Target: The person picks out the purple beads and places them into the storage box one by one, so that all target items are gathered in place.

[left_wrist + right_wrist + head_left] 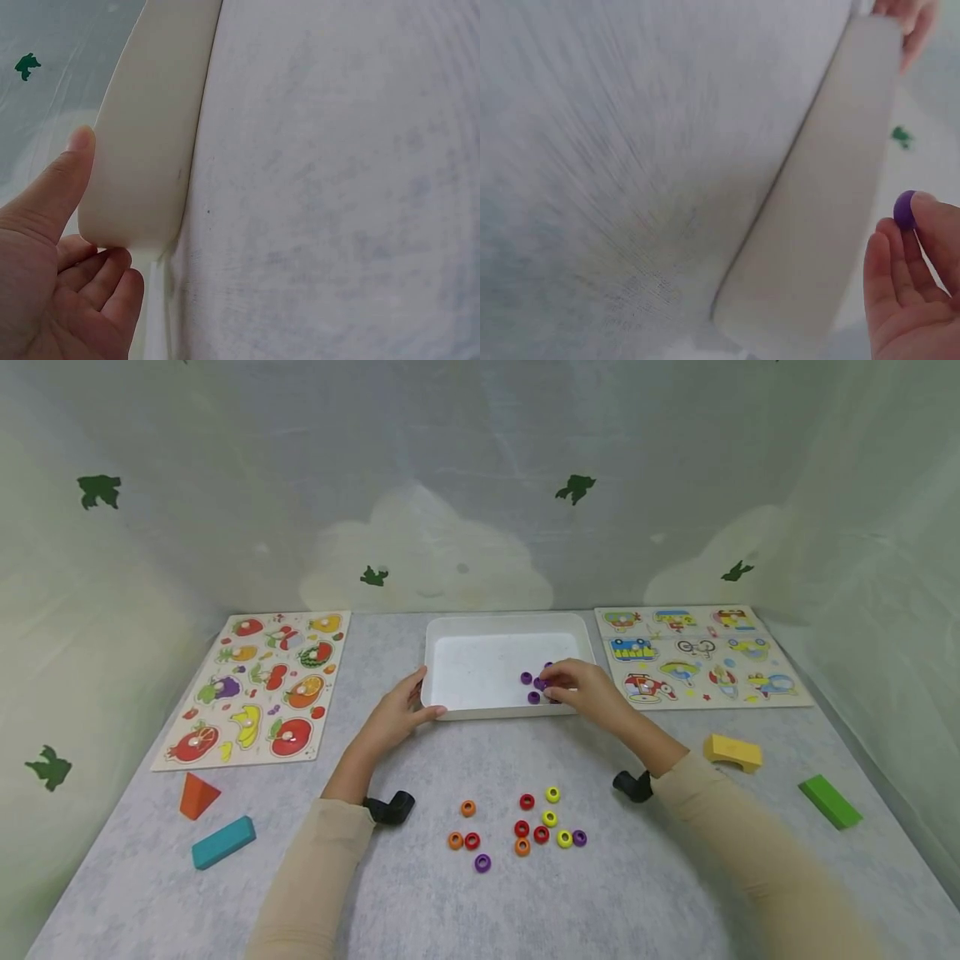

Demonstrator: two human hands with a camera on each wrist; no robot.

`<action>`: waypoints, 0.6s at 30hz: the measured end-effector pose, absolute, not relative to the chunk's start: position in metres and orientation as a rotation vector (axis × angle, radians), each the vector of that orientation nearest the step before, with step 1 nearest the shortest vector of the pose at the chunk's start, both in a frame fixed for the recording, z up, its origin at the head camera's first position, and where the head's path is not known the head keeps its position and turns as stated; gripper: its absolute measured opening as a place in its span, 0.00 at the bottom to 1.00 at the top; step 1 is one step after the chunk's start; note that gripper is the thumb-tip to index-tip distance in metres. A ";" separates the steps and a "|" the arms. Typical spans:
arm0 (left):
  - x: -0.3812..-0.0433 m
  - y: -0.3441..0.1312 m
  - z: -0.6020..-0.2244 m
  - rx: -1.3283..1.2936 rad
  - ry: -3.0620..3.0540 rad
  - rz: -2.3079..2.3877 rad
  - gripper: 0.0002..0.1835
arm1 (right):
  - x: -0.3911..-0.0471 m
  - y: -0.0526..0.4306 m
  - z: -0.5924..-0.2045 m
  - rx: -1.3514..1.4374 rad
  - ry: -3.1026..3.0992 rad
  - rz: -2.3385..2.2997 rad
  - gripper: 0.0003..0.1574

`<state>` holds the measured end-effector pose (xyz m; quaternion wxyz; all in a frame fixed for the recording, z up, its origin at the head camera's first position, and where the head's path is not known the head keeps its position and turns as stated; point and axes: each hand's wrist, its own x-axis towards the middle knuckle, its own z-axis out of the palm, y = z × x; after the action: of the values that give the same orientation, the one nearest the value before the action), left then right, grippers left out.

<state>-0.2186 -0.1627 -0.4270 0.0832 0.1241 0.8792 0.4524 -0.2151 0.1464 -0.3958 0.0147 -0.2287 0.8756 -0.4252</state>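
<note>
A shallow white tray (487, 713) stands at the back middle of the table, with several purple beads (527, 678) inside at its right. My left hand (397, 710) grips the tray's front left corner. In the left wrist view its thumb lies at the rim and its other fingers curl by the corner. Over the right part of the tray, my right hand (588, 689) pinches a purple bead (904, 210) between thumb and fingertips, as the right wrist view shows. This hand partly covers the beads below it.
Loose red, orange, yellow and purple beads (482, 862) lie in front of the tray. A fruit puzzle board (180, 718) is at left, a vehicle board (750, 700) at right. Orange (197, 797), teal (223, 842), yellow (732, 750) and green (830, 802) blocks lie near the sides.
</note>
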 end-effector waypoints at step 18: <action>-0.219 -0.162 -0.429 0.363 2.630 1.364 0.47 | -0.247 0.140 -0.418 -0.434 2.751 -1.102 0.12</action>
<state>-0.2190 -0.1623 -0.4287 0.0786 0.1211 0.8784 0.4555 -0.2473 0.1403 -0.4179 0.0732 -0.1445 0.9161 -0.3668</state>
